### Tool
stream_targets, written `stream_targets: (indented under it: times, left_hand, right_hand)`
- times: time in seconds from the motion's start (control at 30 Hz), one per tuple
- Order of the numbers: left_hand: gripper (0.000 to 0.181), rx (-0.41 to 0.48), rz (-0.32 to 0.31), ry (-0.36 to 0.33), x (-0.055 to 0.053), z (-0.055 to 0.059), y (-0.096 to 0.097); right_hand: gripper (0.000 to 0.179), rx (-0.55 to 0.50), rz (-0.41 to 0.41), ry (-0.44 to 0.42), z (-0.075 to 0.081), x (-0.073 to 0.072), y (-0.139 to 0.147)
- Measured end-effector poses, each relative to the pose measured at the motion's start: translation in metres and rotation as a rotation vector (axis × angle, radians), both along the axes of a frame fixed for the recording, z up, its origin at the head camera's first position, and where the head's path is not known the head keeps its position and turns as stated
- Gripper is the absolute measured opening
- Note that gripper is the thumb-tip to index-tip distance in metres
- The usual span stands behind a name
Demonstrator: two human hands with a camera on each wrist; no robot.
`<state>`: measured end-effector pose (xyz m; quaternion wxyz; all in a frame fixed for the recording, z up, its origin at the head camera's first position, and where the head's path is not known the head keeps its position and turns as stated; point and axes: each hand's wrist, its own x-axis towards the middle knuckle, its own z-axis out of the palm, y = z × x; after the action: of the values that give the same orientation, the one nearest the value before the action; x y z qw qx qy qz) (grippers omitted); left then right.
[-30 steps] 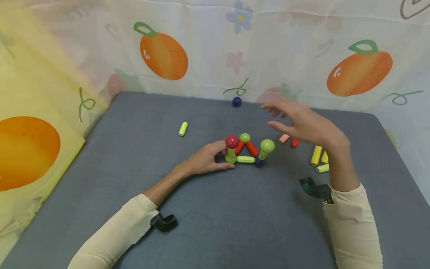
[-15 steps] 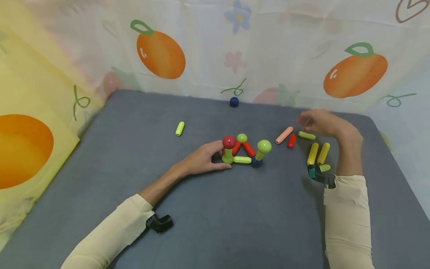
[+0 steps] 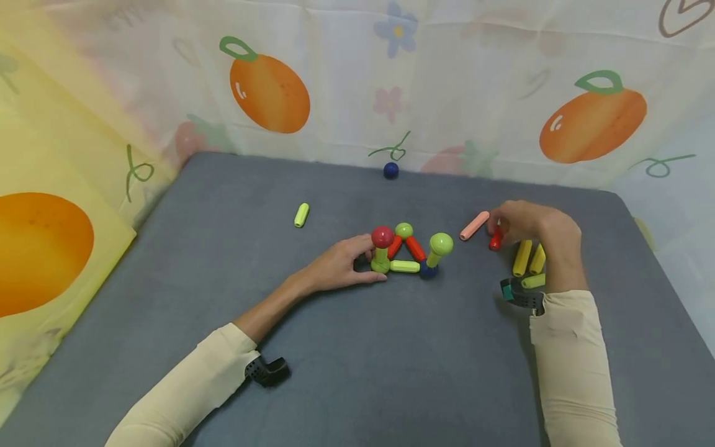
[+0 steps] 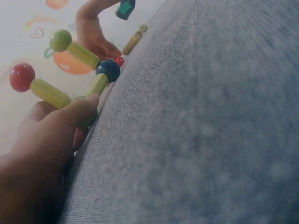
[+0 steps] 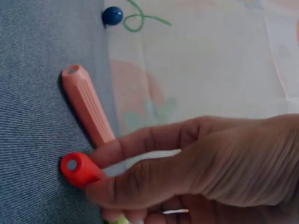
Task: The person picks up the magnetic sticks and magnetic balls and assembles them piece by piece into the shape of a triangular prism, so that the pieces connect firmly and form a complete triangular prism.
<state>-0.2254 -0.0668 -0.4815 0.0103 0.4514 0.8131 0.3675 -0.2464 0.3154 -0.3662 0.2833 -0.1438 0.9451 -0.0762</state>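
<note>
My left hand (image 3: 343, 265) grips the near-left green ball (image 3: 380, 264) of a small magnetic stick-and-ball structure. Its base is a triangle of two red sticks and a light green stick (image 3: 404, 266). A red ball (image 3: 382, 236) tops one upright stick; a light green ball (image 3: 441, 244) tops the other, which rises from a dark blue ball (image 4: 108, 70). Off to the right, my right hand (image 3: 526, 222) pinches a short red magnetic stick (image 5: 78, 170) between thumb and fingers, at the table surface. Beside it lies a salmon stick (image 5: 88, 105).
Two yellow sticks (image 3: 522, 258) and a light green stick (image 3: 533, 281) lie near the right wrist. Another light green stick (image 3: 301, 215) lies left of the structure. A dark blue ball (image 3: 391, 171) rests at the table's back edge, against the printed curtain (image 3: 346, 74).
My right hand moved right past the structure, then lowered and came back slightly left, taking hold of the short red stick. The left hand keeps its grip on the structure.
</note>
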Motion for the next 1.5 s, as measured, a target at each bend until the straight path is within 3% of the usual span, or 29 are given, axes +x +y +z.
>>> stream_targets:
  times: [0.23,0.4,0.53,0.67,0.83,0.97,1.07,1.13,1.5]
  left_hand:
    - [0.035,-0.002,0.002,0.003,0.001,0.002,0.000]
    - [0.035,-0.005,0.000,0.004,0.001,0.001,0.000]
    - [0.035,-0.004,-0.002,0.008,0.001,-0.001,-0.001]
    - [0.035,-0.003,-0.005,-0.001,0.001,-0.002,0.000]
    - [0.035,0.011,-0.013,0.003,0.002,-0.001,0.000]
    - [0.034,0.013,-0.016,0.003,0.001,0.000,0.000]
    - [0.034,0.010,-0.009,-0.005,0.000,0.000,0.000]
    - [0.034,0.010,-0.007,-0.007,0.000,0.000,0.000]
    - [0.034,0.010,-0.011,-0.018,0.000,-0.002,0.000]
  right_hand:
    - [0.019,0.050,-0.035,0.010,-0.004,0.000,0.001]
    - [0.017,0.021,-0.037,0.007,-0.007,-0.001,0.000]
    - [0.014,0.006,-0.042,0.013,0.000,0.002,-0.003]
    - [0.009,-0.090,0.029,0.115,0.018,0.010,-0.014]
    - [0.016,-0.313,0.129,0.261,0.049,0.031,-0.049]
    - [0.018,-0.414,0.259,0.366,0.059,0.044,-0.083]
    - [0.013,-0.401,0.354,0.420,0.056,0.047,-0.105]
    - [0.012,-0.375,0.378,0.406,0.051,0.048,-0.116]
    - [0.014,-0.279,0.378,0.330,0.044,0.052,-0.129]
